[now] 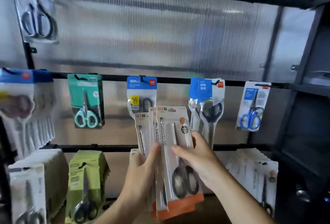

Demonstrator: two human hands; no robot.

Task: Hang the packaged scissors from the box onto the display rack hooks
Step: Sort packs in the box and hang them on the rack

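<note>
my left hand (141,172) clamps fanned packs (142,134) | my right hand (198,161) pinches front pack (175,127) | risk: pretty loose fan, tugging one could spill the rest lol

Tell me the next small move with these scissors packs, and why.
Probably slide the front scissors pack free with the right hand, whose thumb and fingers pinch its edge, while the left hand grips the other packs. They are fanned together, and a single pack should be easier to hang.
</note>
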